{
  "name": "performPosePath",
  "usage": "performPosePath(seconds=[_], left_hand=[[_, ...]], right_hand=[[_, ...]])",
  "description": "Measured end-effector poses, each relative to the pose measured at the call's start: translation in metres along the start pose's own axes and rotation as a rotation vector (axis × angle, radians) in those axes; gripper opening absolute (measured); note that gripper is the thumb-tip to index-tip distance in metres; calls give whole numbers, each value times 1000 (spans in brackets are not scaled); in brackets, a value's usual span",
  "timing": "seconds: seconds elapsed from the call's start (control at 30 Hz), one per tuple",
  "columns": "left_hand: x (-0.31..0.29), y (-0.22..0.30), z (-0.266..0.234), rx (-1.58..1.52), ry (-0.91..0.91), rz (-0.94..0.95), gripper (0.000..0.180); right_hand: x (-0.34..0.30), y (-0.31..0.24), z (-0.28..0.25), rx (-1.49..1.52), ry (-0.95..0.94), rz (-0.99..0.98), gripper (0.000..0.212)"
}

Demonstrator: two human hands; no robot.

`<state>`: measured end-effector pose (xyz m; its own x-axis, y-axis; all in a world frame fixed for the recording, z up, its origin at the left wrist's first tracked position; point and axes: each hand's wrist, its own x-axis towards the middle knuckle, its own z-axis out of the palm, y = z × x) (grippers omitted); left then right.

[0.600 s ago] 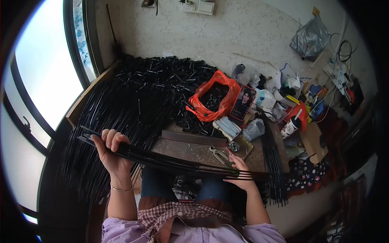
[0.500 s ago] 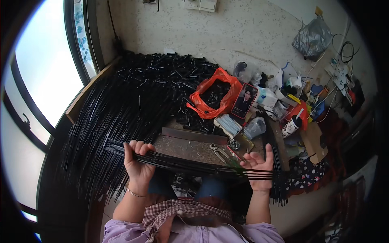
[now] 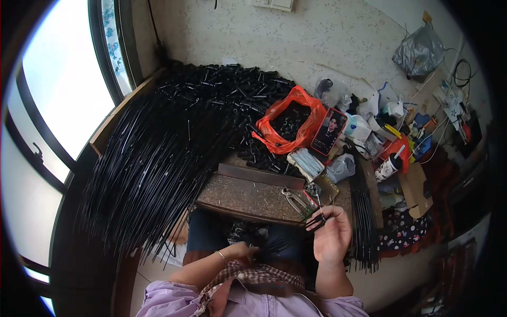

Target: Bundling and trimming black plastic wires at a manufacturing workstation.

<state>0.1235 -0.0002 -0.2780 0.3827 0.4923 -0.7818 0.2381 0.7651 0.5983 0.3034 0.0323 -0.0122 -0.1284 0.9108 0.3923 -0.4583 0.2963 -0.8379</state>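
Observation:
My right hand is raised in front of the bench's near edge. Its thumb and fingers are closed on the ends of a few thin black rods. Low over my lap, my left hand has its fingers curled around the same bundle, where dark rods run rightward past it, blurred. The middle of the bundle is hard to make out against dark clothing. Just beyond my right hand, pliers lie on the brown bench top.
A large heap of long black rods hangs over the bench's left edge, with short black tubes behind it. A red plastic bag, a phone and a patterned cup stand right. More rods hang at the right edge.
The bundle was stretched level between both hands. My left hand has dropped to my lap and moved right; my right hand has turned, its fingers now closed on the rod ends.

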Motion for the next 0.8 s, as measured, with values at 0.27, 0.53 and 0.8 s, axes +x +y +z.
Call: performPosePath(seconds=[0.27, 0.53, 0.8], left_hand=[[-197, 186, 32, 272, 504, 1433, 30], [-180, 182, 35, 93, 597, 1487, 20], [-62, 247, -99, 275, 855, 1113, 27]], right_hand=[[21, 24, 3, 309, -128, 384, 15], [28, 38, 1, 46, -178, 92, 14], [77, 69, -22, 105, 146, 251, 11]])
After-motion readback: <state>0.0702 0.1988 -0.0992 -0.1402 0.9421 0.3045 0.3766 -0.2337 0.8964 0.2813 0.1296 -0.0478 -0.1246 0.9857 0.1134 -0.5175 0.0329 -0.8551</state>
